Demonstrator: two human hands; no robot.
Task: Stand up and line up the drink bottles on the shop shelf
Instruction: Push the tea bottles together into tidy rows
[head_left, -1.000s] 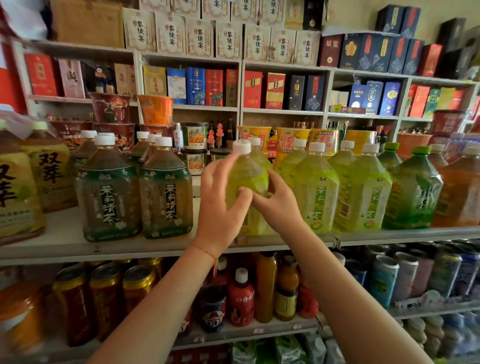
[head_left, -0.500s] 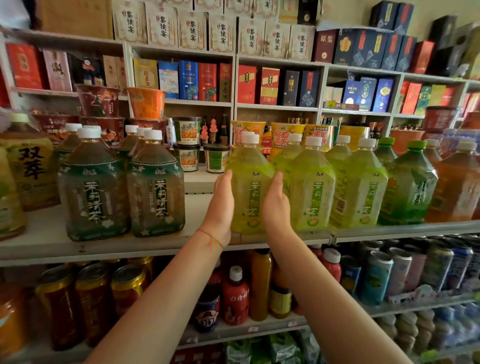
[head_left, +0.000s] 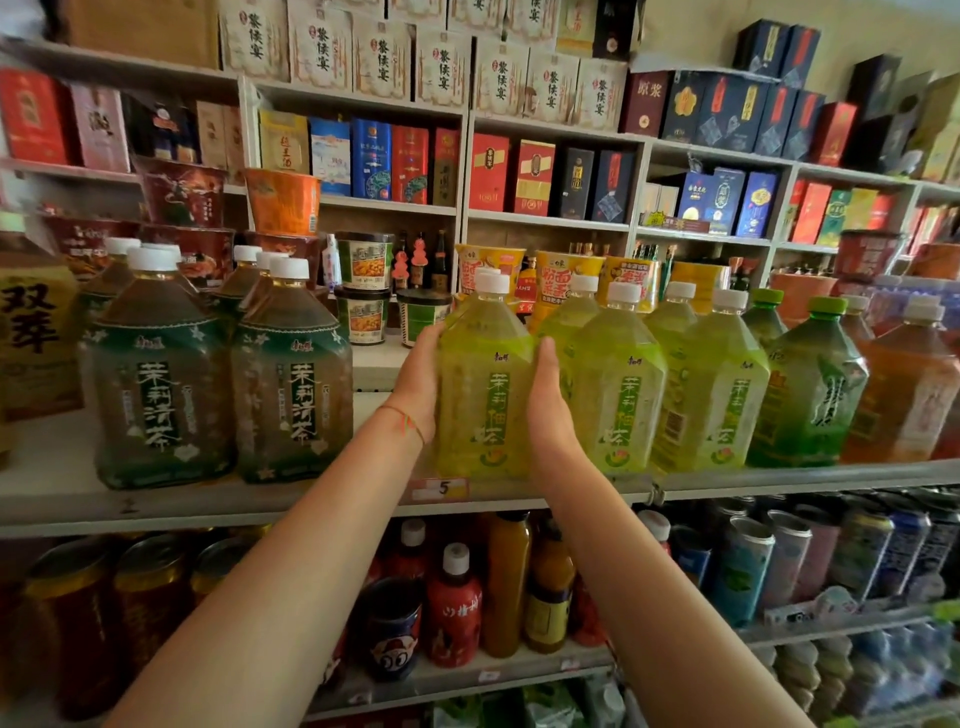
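1. Bottle (head_left: 485, 395) of yellow-green tea stands upright at the front edge of the shelf (head_left: 208, 499), in the centre of the frame, with its label facing out and its white cap on.
2. Judging by this, the step in hand is squaring that bottle into the front row; it touches, or nearly touches, the matching yellow-green bottle (head_left: 618, 395) to its right.
3. Next move, as I judge it, calls for letting go gently so the bottle stays upright, then turning to the wide gap on its left, between it and the dark tea bottles (head_left: 291, 384).
4. Left hand (head_left: 418, 384) lies flat against the bottle's left side, fingers reaching round behind it where they are hidden.
5. Right hand (head_left: 550, 410) presses the bottle's right side, fingers slipped between it and its neighbour; whether they curl behind I cannot tell.
6. Together the two hands clasp the bottle between the palms.
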